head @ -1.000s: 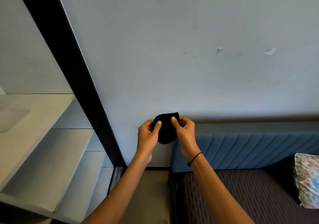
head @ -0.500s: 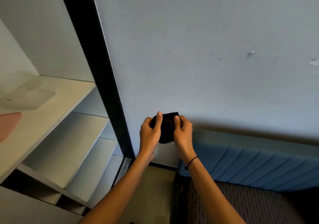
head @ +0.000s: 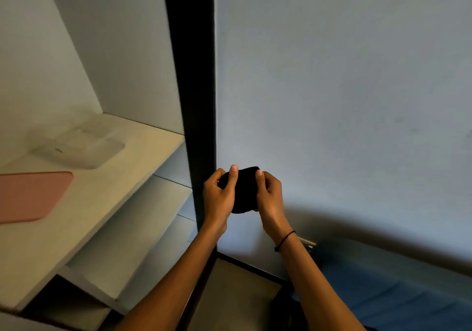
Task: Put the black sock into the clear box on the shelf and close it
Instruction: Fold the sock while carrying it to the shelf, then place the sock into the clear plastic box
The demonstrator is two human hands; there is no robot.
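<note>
A bunched black sock (head: pixel 244 190) is held in the air in front of the pale wall, just right of the shelf unit's black upright. My left hand (head: pixel 219 198) grips its left side and my right hand (head: pixel 270 198) grips its right side, thumbs on top. The clear box (head: pixel 81 148) sits on the upper white shelf (head: pixel 132 167) to the left, well away from the sock. Its clear plastic is blurred, so I cannot tell if its lid is open or down.
A flat pink item (head: pixel 28 196) lies on the same shelf, left of the clear box. The black upright (head: pixel 194 101) separates the shelves from the wall. Lower shelves (head: pixel 143 215) step down below. A blue padded headboard (head: pixel 398 290) sits at the lower right.
The view has swung left, bringing the shelf, clear box and pink item further into sight. Both hands still hold the sock, now closer to the black upright.
</note>
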